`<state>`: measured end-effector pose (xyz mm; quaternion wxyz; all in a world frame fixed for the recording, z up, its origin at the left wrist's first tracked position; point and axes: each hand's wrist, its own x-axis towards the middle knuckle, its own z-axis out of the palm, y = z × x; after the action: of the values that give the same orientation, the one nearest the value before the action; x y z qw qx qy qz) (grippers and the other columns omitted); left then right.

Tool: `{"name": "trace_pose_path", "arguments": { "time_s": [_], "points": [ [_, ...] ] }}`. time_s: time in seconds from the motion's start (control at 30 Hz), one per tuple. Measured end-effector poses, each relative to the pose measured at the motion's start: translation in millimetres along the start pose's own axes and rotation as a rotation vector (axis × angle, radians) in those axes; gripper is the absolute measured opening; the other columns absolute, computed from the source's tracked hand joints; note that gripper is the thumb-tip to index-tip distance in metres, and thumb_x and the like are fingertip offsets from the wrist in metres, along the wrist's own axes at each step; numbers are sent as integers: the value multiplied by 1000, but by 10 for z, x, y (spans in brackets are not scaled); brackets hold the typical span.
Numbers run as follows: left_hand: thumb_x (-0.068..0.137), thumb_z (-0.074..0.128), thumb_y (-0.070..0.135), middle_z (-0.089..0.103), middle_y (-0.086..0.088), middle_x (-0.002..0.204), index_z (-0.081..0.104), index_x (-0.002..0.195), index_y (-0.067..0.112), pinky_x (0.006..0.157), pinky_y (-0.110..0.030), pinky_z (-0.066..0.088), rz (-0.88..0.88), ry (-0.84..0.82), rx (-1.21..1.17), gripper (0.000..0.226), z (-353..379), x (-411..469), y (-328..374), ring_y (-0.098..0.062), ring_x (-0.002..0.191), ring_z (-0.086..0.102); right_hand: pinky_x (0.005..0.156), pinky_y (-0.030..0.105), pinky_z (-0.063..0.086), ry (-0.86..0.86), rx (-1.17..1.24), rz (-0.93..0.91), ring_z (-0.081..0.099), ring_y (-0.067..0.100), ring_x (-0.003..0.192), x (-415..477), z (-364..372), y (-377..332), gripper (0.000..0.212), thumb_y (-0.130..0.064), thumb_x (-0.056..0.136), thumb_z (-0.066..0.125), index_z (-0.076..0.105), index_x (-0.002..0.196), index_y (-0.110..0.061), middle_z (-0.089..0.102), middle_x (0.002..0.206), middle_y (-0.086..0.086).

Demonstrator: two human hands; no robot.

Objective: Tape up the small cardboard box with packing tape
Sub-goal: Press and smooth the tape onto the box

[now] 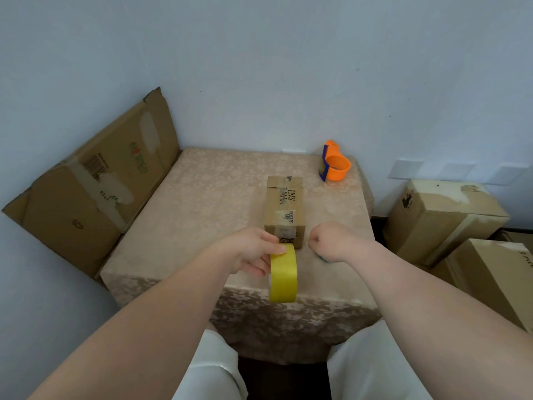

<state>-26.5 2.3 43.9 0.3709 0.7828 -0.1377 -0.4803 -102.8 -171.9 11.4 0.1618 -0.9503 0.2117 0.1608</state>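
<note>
Head view showed the left hand point(253, 251) gripping one roll of yellow packing tape point(283, 274), thumb on top of the rim and fingers curled through the core, with the roll standing on edge just short of the small cardboard box point(285, 209). That box sat directly ahead of both hands on the cloth-covered surface point(202, 203), its near end face touching or almost touching the top of the roll; I could not tell whether any tape had yet stuck to it. Its long axis ran straight away from the person, so a strip pulled forward from the roll would, I judged, follow the closed top seam lengthwise. Old strips of clear tape crossed its top. The right hand point(328, 242) was closed in a loose fist just right of the box's near corner, apart from it, with a scrap of something blue-green showing under it; whether it held that scrap could not be made out. Both hands were about equally near the box, the left slightly more in line with its centre, so the left seemed the one to lay the tape while the right steadied or pressed. Counted: one small box, one yellow roll, one orange tape dispenser point(334, 163) well beyond the right hand at the far corner, one flattened carton point(95, 186) leaning far left of the left hand, and two larger cartons point(444, 217) on the floor off to the right.
</note>
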Motion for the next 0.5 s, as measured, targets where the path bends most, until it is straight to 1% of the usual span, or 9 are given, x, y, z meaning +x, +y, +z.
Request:
{"name": "trace_pose_path", "arguments": {
  "time_s": [0.03,0.1,0.17,0.2,0.23,0.3,0.33,0.43,0.5],
  "points": [
    [85,66,25,68,-9,91,55,123,16,81,-35,54,-14,37,16,40,-38,-18,23,-20,80,65,67,28,39,7,8,3,57,27,81,6,-14,-7,25,-17,90,44,57,69,-18,66,92,12],
    [84,66,22,66,-9,83,62,110,14,73,-33,54,-19,144,72,27,-144,-34,63,-21,75,64,70,29,43,29,22,11,61,28,90,17,-50,-31,23,-17,91,45,67,83,-14,68,99,11],
    [80,68,20,66,-11,78,63,89,14,63,-32,53,24,309,215,11,-261,-36,92,-22,66,61,72,29,44,60,24,23,61,30,96,29,-76,-68,25,-16,92,45,69,98,-10,67,103,12],
    [78,67,21,67,-11,82,62,83,16,66,-34,53,44,409,324,8,-315,-34,95,-24,71,63,71,29,43,79,24,31,61,30,96,44,-77,-82,26,-16,92,45,68,100,-8,67,103,12],
    [77,66,21,67,-10,89,62,83,17,73,-33,53,55,504,439,9,-359,-30,87,-26,81,64,71,30,43,102,28,43,61,31,96,62,-73,-91,25,-16,91,44,67,100,-8,67,103,13],
    [77,59,18,62,-7,105,60,103,19,80,-31,47,67,632,593,25,-409,-10,45,-27,100,59,71,33,46,163,46,72,62,33,95,101,-59,-103,24,-17,88,44,66,97,-10,67,102,14],
    [79,55,15,61,-6,111,58,109,20,81,-31,46,72,667,647,31,-425,5,12,-27,104,57,72,35,47,199,61,77,62,34,94,119,-52,-112,23,-18,87,44,65,95,-11,66,101,14],
    [80,46,5,61,-7,110,54,111,21,72,-34,45,65,707,820,36,-429,73,-95,-28,98,58,74,40,51,330,124,29,60,36,90,155,-17,-125,15,-19,87,45,59,88,-13,63,95,16],
    [79,44,0,61,-9,104,53,111,19,69,-35,46,63,703,928,38,-423,132,-160,-29,92,59,75,44,51,434,150,-42,57,36,89,175,24,-120,17,-18,86,49,62,94,-11,59,94,16]
  ]
}}
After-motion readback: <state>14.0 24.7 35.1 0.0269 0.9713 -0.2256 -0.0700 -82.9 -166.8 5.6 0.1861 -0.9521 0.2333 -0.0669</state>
